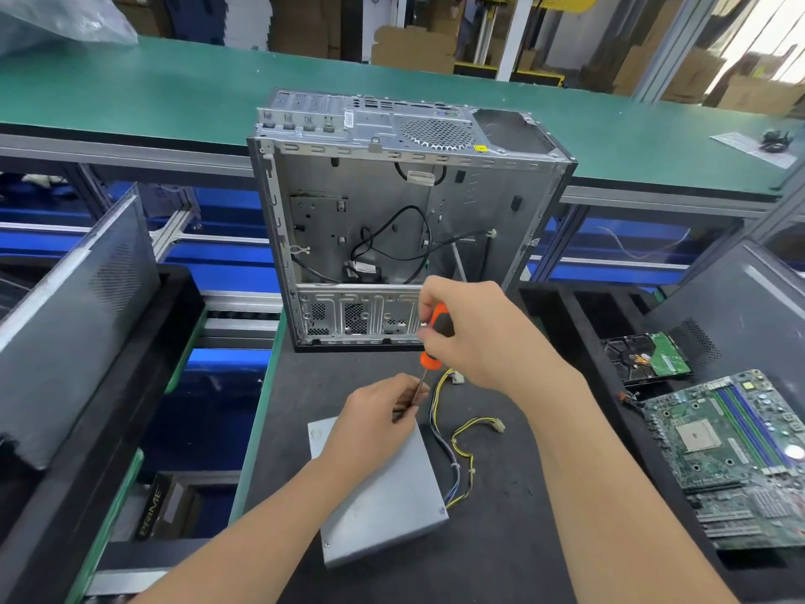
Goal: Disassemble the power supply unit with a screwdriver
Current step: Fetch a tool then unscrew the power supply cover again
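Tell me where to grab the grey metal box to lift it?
Take the grey metal box by its left and right walls near the front corners, hand coming down from above. It lies flat on the mat, and its wires leave the far right corner.

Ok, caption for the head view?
Right hand grips the screwdriver, left hand pinches its shaft, over the power supply unit.

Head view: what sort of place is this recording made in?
Probably a computer teardown or recycling line in a factory. A gutted PC case stands before a long green bench, a loose motherboard and hard drive lie to its right, and cardboard boxes are stacked behind.
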`<state>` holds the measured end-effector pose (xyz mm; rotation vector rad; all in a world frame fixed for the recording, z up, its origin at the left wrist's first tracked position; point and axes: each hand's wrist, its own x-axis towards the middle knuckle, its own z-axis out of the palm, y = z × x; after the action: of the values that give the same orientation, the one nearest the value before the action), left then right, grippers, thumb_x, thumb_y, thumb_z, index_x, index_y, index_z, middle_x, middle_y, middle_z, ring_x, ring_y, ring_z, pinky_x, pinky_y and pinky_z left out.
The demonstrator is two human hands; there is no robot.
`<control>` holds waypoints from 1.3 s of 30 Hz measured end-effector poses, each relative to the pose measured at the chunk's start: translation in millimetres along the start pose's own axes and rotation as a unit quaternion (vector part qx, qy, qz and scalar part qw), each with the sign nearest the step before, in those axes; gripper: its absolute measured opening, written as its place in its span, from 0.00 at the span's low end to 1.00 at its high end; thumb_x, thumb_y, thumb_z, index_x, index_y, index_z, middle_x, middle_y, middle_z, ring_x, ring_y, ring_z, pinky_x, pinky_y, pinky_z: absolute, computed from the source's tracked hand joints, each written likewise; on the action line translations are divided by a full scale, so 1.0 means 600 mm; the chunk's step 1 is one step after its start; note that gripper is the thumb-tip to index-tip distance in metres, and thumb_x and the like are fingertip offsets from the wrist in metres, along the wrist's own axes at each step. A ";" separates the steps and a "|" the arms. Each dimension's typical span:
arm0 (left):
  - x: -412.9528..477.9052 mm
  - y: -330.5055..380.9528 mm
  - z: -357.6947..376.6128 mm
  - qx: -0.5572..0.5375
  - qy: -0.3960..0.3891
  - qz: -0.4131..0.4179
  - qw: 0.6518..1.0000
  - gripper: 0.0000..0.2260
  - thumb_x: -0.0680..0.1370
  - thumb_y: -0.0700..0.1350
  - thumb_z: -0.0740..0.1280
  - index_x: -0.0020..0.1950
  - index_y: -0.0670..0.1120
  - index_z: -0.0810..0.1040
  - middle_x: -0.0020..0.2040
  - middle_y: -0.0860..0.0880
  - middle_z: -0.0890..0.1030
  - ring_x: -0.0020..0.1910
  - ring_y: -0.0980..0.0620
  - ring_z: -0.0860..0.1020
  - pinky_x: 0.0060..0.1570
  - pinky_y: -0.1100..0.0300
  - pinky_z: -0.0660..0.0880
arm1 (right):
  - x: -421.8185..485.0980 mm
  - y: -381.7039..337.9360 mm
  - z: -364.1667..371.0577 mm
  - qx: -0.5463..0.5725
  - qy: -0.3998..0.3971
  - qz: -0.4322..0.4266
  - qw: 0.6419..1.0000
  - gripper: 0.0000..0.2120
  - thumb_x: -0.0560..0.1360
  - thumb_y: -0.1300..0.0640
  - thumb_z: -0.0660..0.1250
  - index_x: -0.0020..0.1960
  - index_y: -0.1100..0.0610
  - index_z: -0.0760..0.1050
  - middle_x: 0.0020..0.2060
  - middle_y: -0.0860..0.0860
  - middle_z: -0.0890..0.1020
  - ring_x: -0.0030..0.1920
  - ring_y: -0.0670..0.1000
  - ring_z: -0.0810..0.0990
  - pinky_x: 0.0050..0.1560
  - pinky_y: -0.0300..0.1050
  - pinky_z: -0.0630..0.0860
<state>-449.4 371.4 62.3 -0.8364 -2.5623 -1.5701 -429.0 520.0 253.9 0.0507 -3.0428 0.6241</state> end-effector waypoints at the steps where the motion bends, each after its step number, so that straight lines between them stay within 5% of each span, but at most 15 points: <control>1: 0.000 0.000 -0.001 -0.001 -0.002 -0.003 1.000 0.16 0.74 0.32 0.69 0.56 0.50 0.82 0.49 0.60 0.85 0.50 0.64 0.84 0.54 0.65 0.81 | 0.000 0.000 -0.003 0.000 -0.014 -0.031 0.999 0.08 0.76 0.57 0.70 0.50 0.47 0.72 0.35 0.44 0.79 0.39 0.45 0.75 0.36 0.45 0.69; 5: -0.001 0.005 -0.006 0.012 -0.007 -0.003 1.000 0.15 0.74 0.31 0.69 0.53 0.49 0.82 0.47 0.66 0.83 0.50 0.67 0.83 0.53 0.72 0.78 | -0.006 -0.010 -0.010 0.026 -0.079 -0.115 0.990 0.20 0.69 0.66 0.68 0.53 0.45 0.72 0.37 0.46 0.79 0.42 0.48 0.75 0.42 0.52 0.76; 8: -0.003 0.007 -0.008 0.028 -0.006 0.000 1.000 0.14 0.75 0.31 0.70 0.52 0.50 0.82 0.43 0.71 0.80 0.48 0.71 0.81 0.51 0.76 0.74 | -0.006 -0.015 0.002 0.010 -0.039 -0.114 0.993 0.14 0.71 0.61 0.67 0.51 0.45 0.71 0.36 0.43 0.78 0.43 0.50 0.75 0.44 0.57 0.79; 12: -0.005 0.007 -0.008 0.025 -0.010 0.001 1.000 0.13 0.77 0.32 0.70 0.56 0.47 0.83 0.49 0.63 0.83 0.51 0.65 0.83 0.55 0.65 0.80 | -0.007 -0.013 0.009 0.013 0.016 -0.118 0.993 0.06 0.78 0.55 0.69 0.51 0.47 0.72 0.34 0.44 0.77 0.40 0.48 0.76 0.44 0.55 0.79; 24: 0.004 0.005 -0.019 -0.031 0.075 -0.045 0.996 0.20 0.74 0.26 0.68 0.58 0.45 0.85 0.50 0.55 0.86 0.49 0.59 0.84 0.54 0.67 0.79 | -0.015 -0.007 -0.003 0.034 0.079 -0.083 0.993 0.06 0.77 0.57 0.68 0.49 0.48 0.73 0.36 0.45 0.80 0.41 0.47 0.77 0.43 0.54 0.78; 30: 0.042 -0.027 -0.059 -0.154 0.125 -0.202 0.959 0.14 0.74 0.30 0.73 0.53 0.47 0.85 0.49 0.52 0.88 0.48 0.53 0.87 0.54 0.55 0.83 | -0.025 0.007 -0.001 0.026 0.094 -0.067 0.993 0.06 0.77 0.57 0.69 0.49 0.48 0.73 0.35 0.44 0.78 0.39 0.46 0.75 0.43 0.53 0.78; 36: 0.097 -0.099 -0.099 -0.127 0.076 -0.294 0.944 0.14 0.72 0.28 0.76 0.53 0.42 0.85 0.48 0.45 0.87 0.49 0.46 0.86 0.59 0.50 0.82 | -0.047 0.015 0.011 0.054 0.116 -0.062 0.990 0.06 0.76 0.58 0.70 0.48 0.48 0.75 0.32 0.44 0.76 0.39 0.46 0.75 0.41 0.53 0.77; 39: 0.099 -0.128 -0.104 -0.111 0.051 -0.319 0.940 0.15 0.71 0.25 0.76 0.53 0.39 0.85 0.47 0.42 0.87 0.50 0.43 0.86 0.51 0.56 0.84 | -0.057 0.017 0.017 0.062 0.135 -0.060 0.987 0.06 0.77 0.57 0.70 0.47 0.48 0.75 0.31 0.44 0.72 0.37 0.47 0.74 0.39 0.50 0.76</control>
<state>-550.7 318.1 46.8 0.1183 -2.7631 -2.0078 -395.5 526.1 239.0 0.1398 -2.7151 0.7425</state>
